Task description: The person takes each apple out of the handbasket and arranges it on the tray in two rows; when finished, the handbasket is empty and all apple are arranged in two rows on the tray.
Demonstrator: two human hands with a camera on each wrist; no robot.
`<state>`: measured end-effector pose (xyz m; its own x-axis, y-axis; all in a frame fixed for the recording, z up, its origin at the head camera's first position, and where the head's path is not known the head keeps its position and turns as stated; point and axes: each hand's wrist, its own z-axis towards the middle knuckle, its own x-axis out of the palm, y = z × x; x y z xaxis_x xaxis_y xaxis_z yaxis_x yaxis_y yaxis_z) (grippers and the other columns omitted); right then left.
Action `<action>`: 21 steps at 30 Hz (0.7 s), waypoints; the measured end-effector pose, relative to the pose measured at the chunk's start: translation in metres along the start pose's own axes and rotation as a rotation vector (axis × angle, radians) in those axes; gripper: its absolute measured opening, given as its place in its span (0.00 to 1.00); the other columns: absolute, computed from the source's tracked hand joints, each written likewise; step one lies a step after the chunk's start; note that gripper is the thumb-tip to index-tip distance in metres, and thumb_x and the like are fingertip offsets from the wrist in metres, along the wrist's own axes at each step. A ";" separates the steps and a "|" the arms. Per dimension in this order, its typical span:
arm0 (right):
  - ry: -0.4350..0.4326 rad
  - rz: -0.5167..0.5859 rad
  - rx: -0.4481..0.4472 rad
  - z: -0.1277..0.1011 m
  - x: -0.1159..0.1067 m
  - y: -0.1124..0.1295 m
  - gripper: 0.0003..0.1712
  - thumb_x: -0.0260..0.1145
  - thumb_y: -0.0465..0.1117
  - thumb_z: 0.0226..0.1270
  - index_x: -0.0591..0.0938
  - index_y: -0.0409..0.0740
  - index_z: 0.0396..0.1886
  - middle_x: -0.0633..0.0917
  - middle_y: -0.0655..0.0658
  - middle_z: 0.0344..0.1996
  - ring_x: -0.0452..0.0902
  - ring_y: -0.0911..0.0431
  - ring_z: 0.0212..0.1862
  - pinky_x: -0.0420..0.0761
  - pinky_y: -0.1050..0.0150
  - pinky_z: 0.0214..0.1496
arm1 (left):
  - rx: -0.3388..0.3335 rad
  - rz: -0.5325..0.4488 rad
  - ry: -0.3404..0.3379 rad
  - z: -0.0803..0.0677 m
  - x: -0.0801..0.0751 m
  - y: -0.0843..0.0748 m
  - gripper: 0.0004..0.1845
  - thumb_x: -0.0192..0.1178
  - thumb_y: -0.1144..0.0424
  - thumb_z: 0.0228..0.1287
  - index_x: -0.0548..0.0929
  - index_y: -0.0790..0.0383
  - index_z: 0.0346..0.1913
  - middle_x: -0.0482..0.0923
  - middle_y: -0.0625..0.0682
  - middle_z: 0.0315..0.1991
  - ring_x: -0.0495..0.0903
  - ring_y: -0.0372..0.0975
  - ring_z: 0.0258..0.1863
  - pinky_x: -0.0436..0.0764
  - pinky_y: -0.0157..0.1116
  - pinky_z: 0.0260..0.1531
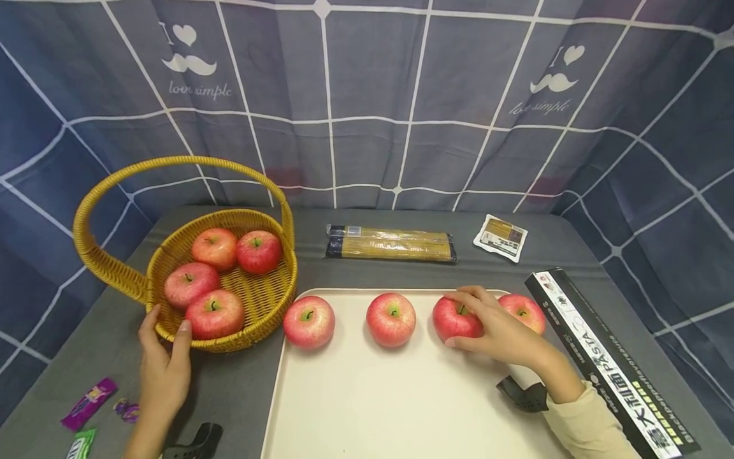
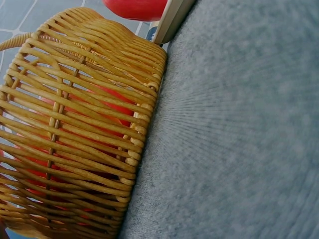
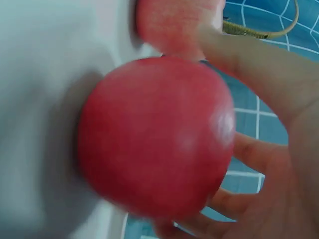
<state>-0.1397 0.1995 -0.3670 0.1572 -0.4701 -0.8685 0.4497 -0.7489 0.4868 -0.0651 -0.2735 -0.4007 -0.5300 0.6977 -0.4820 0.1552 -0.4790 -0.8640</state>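
A yellow wicker basket point(image 1: 265, 328) with a tall hoop handle holds several red apples point(image 1: 215, 314). At its near left rim, my left hand point(image 1: 166, 373) holds on with thumb and a finger at the edge; its other fingers are hidden. More apples stand in a row along the far side of a cream tray point(image 1: 367, 401): one at the left point(image 1: 309, 322), one mid-row point(image 1: 391, 320), one at the far right point(image 1: 523, 312). My right hand point(image 1: 493, 325) curves its thumb and fingers around the apple point(image 3: 157, 139) third from the left, which sits on the tray.
Behind the tray lie a pack of spaghetti point(image 1: 395, 244) and a small white-edged packet point(image 1: 501, 238). A long black pasta box point(image 1: 608, 363) slants along the tray's right side. Purple point(image 1: 88, 403) and green point(image 1: 82, 444) snack wrappers lie at the lower left. A checked curtain point(image 1: 367, 83) hangs behind.
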 end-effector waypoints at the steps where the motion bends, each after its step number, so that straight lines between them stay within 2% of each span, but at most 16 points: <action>1: 0.000 0.007 -0.003 0.002 0.000 0.002 0.42 0.70 0.58 0.46 0.68 0.54 0.62 0.66 0.46 0.59 0.64 0.51 0.58 0.72 0.50 0.53 | 0.001 -0.001 -0.001 0.000 0.000 0.000 0.32 0.45 0.56 0.67 0.46 0.48 0.70 0.49 0.67 0.68 0.50 0.62 0.66 0.48 0.59 0.63; 6: 0.002 0.046 -0.069 0.024 -0.003 0.031 0.40 0.69 0.58 0.49 0.66 0.58 0.63 0.63 0.48 0.63 0.60 0.52 0.63 0.71 0.50 0.56 | -0.007 0.004 0.004 0.001 0.001 0.000 0.32 0.45 0.55 0.67 0.45 0.47 0.70 0.49 0.66 0.69 0.50 0.62 0.66 0.48 0.60 0.62; 12: 0.069 0.092 -0.260 0.074 0.001 0.096 0.34 0.64 0.56 0.55 0.67 0.58 0.62 0.65 0.55 0.61 0.59 0.59 0.64 0.68 0.55 0.62 | -0.015 0.003 0.001 0.000 0.001 -0.002 0.32 0.45 0.55 0.67 0.45 0.46 0.70 0.49 0.66 0.69 0.50 0.62 0.66 0.48 0.61 0.62; 17: 0.127 0.062 -0.419 0.120 0.029 0.158 0.32 0.61 0.56 0.58 0.68 0.55 0.62 0.70 0.53 0.57 0.62 0.61 0.61 0.66 0.65 0.63 | -0.011 0.001 0.006 0.000 0.001 -0.003 0.32 0.44 0.55 0.67 0.46 0.47 0.70 0.49 0.65 0.69 0.50 0.60 0.67 0.48 0.59 0.63; 21: 0.182 -0.051 -0.503 0.149 0.065 0.206 0.31 0.58 0.57 0.60 0.67 0.54 0.63 0.70 0.52 0.56 0.64 0.61 0.58 0.66 0.70 0.61 | -0.013 0.002 0.010 0.000 0.000 -0.002 0.32 0.44 0.55 0.67 0.45 0.47 0.70 0.48 0.65 0.69 0.50 0.61 0.67 0.48 0.59 0.63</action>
<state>-0.1676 -0.0550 -0.3097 0.2542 -0.3170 -0.9137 0.8192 -0.4316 0.3776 -0.0657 -0.2723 -0.3988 -0.5214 0.7020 -0.4850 0.1668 -0.4736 -0.8648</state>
